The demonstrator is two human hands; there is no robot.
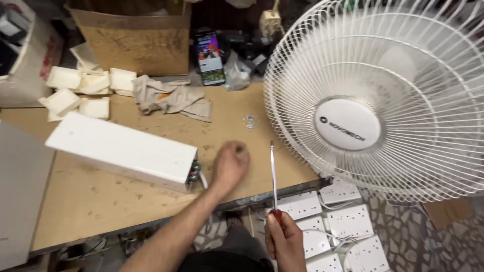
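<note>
— Fingers of the right hand (285, 241) are clenched around the red handle of a screwdriver (273, 176), its thin shaft pointing up toward the workbench (101, 196). What about the other one?

— From the head camera, the left hand (230, 164) rests on the bench top with its fingers curled loosely under, grasping nothing that shows. It sits just beside the wired end of a long white box-shaped housing (121, 150), which lies flat and slantwise on the bench.

— How far along does the work look?

— Hard to judge. A small scatter of screws (249, 122) lies loose on the bench, apart from both hands, so some fastening seems undone or not yet made. The screwdriver tip touches nothing. The white fan (373, 95) stands at the bench's right edge with its grille on.

— Anything else about?

— White socket plates (333, 221) with wires lie on the floor below, small white boxes (80, 90) and a crumpled rag (171, 98) at the back.
</note>
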